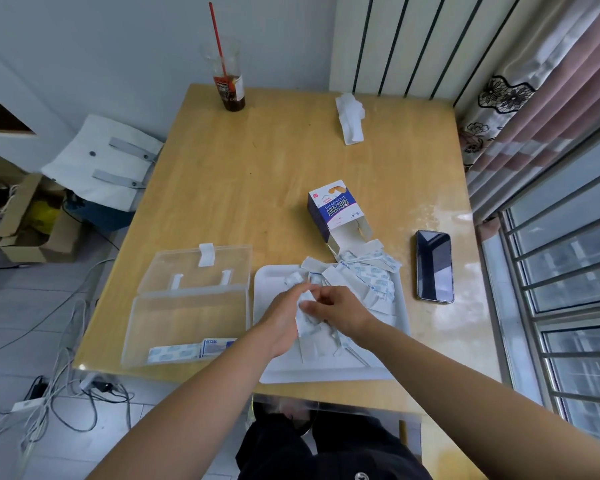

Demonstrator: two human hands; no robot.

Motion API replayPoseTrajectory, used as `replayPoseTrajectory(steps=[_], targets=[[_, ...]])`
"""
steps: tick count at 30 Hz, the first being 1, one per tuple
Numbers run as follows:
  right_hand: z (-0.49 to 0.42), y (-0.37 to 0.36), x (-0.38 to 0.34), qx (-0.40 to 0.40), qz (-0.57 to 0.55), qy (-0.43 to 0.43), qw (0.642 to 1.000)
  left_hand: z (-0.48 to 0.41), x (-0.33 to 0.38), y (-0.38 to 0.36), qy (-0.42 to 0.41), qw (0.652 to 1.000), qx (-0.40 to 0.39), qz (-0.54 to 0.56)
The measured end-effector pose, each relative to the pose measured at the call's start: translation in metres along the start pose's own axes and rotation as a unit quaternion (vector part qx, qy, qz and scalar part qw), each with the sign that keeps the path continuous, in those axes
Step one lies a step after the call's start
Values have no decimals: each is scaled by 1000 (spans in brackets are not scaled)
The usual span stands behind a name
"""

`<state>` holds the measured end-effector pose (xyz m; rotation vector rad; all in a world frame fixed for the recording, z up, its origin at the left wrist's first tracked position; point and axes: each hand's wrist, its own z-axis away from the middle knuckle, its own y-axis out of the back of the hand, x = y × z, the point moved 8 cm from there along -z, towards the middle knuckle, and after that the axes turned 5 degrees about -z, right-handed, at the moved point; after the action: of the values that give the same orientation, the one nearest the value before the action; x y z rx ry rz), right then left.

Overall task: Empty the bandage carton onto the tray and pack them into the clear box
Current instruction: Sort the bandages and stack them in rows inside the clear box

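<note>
**Left hand** (284, 323): fingers nearly straight, pressed flat against a small bundle (305, 318) of wrapped bandages. I cannot tell whether the thumb grips it.

**Right hand** (340, 308): fingers curled, pinching the same bundle from the opposite side, above the tray (326, 374).

**Loose bandages** (364, 280): a heap just beyond and to the right of the fingers. Some overhang the tray's far rim onto the desk (257, 161).

**Carton** (331, 211): on its side beyond the fingers, its open mouth touching the heap. It looks emptied.

**Clear box** (187, 317): left of the fingers, lid thrown back. A few bandages (187, 351) lie along its near wall.

**Phone** (434, 266): right of the fingers, beside the tray.

**Risks:**
- The bundle is held only by side pressure. Slack fingers during the carry left could let the slippery wrappers fan out and drop between tray and box.
- An uneven stack may catch on the box wall.
- A sleeve or wrist sweeping back could push the overhanging bandages off the tray.
</note>
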<state>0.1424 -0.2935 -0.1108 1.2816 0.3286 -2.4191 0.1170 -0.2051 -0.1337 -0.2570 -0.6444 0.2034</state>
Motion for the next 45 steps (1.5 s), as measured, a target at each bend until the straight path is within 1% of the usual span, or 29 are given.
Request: replayPoseTrajectory(steps=[2,4,6,7,8,9,10,12,14,16,17,19,20,23,25,27,30,33,37,39,41,43,45], targets=[[-1,8,-2,12,36,7,999,-4,4,4,-16,996,69,-48],[-6,35,-4,74,69,18,995,-9,6,8,-18,992,112,-56],[-7,72,-14,169,117,43,978,-13,8,7,-26,993,112,-39],[-8,91,-21,208,154,56,964,-17,9,4,-27,994,108,-21],[-10,107,-27,229,197,65,951,-19,10,1,-24,993,112,-11],[-15,120,-31,232,238,72,940,-22,10,-2,-19,993,118,-7],[-23,128,-33,218,279,74,932,-23,11,-5,-13,992,123,-12],[-40,133,-31,156,361,60,918,-28,12,-10,-3,992,123,-12],[-55,130,-21,85,428,27,899,-33,11,-15,12,993,118,-13],[-63,127,-9,41,485,-4,874,-34,11,-20,17,993,114,-15],[-67,127,-6,32,514,-10,857,-35,11,-21,17,993,113,-14],[-70,128,-8,46,574,7,818,-37,12,-22,15,993,113,-15],[-70,128,-12,64,591,25,804,-38,12,-21,17,993,116,-13],[-63,130,-26,130,596,84,788,-40,10,-18,21,992,120,-14],[-53,131,-39,179,594,138,772,-40,11,-16,20,993,118,-21],[-39,127,-52,212,579,200,761,-39,12,-14,18,993,116,-31],[-16,106,-62,218,533,261,775,-38,12,-7,16,991,122,-44],[-4,75,-51,195,501,253,804,-29,8,2,25,989,135,-59],[-8,43,-18,124,468,159,860,-11,2,15,34,984,147,-97],[-9,37,-10,110,400,113,903,-3,-1,21,27,986,144,-78],[-8,33,-4,79,322,76,940,1,-2,25,6,989,134,-56],[-6,25,-1,29,274,50,960,5,0,27,-23,988,134,-71],[-2,20,0,0,260,26,965,8,4,30,-40,983,153,-97]])
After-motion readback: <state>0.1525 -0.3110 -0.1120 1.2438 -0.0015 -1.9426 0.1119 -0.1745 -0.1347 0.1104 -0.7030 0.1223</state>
